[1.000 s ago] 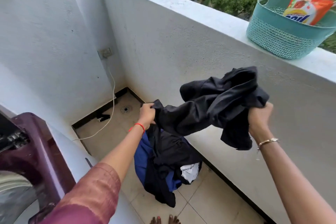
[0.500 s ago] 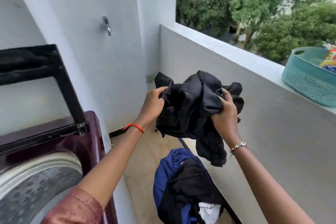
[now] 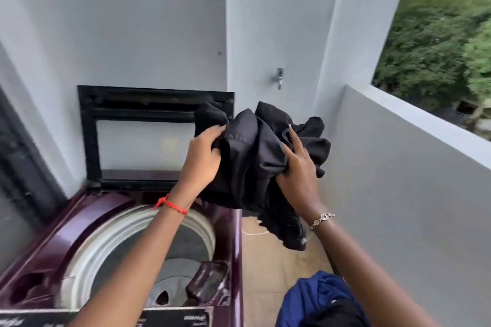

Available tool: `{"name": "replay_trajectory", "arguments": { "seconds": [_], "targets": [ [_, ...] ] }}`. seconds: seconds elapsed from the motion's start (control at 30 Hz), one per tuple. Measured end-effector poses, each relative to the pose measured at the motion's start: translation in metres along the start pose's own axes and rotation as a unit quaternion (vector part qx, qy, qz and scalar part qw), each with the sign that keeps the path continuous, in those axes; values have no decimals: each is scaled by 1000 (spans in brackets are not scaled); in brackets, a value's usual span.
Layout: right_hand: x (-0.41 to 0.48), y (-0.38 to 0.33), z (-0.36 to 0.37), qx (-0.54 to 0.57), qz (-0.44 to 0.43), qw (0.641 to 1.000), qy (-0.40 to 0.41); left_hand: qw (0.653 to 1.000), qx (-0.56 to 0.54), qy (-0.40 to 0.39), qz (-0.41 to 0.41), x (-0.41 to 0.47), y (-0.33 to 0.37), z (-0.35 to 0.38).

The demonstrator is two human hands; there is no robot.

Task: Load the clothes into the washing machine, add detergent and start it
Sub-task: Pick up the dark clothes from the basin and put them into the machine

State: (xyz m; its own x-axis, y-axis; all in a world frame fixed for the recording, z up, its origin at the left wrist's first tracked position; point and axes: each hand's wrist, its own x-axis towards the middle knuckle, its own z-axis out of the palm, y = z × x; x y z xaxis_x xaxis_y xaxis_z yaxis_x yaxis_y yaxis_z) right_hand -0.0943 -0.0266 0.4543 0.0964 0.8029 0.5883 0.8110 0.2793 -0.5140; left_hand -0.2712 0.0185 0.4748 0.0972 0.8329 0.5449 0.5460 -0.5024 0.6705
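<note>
Two hands: both of mine hold one crumpled black cloth garment (image 3: 255, 156) up in the air.
Grip on the left: the fingers of my left hand (image 3: 204, 151) are curled into the left edge of the bundle; where the thumb lies I cannot tell.
Grip on the right: the fingers of my right hand (image 3: 297, 167) are a little spread and dug into the folds.
Place of the garment: it is above the back right corner of the dark maroon top-loading washing machine (image 3: 79, 220). One loose end drops below my right wrist, outside the machine and over the tiled floor (image 3: 263, 273).
Drum: the round steel drum (image 3: 183, 247) is open under my left forearm, and its metal bottom shows.
Lid: the black-framed lid with a clear window (image 3: 87, 127) stands upright at the wall.
Step in hand: I judge that I am bringing this piece to the opening, so loading is near its start.
How to do it well: move the bundle left until it is over the middle of the drum, gather the loose end, then lower it and let go with both hands together.
Risk: the loose end may catch on the right rim and stay outside.
Left to do: a heap of blue and black clothes (image 3: 318, 297) lies on the floor near my right arm; the detergent and the start come after.
</note>
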Motion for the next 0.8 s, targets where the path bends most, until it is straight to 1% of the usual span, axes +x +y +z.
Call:
{"name": "replay_trajectory", "arguments": {
  "seconds": [0.17,0.27,0.43,0.57,0.7,0.8],
  "targets": [
    [2,-49,72,28,-39,997,-59,999,26,-13,-22,-14,-65,-61],
    [-5,-75,126,41,-39,995,-83,997,29,-61,-37,-23,-113,-89],
    [-23,-106,210,38,-11,992,-117,987,25,-145,-70,-35,-194,-122],
    [-43,-116,266,31,33,987,-152,976,32,-196,-84,-48,-250,-133],
    [-62,-112,307,-5,69,977,-203,961,36,-250,-108,-68,-292,-128],
    [-75,-101,326,-50,88,962,-254,943,71,-306,-113,-86,-323,-116]
  ]
}}
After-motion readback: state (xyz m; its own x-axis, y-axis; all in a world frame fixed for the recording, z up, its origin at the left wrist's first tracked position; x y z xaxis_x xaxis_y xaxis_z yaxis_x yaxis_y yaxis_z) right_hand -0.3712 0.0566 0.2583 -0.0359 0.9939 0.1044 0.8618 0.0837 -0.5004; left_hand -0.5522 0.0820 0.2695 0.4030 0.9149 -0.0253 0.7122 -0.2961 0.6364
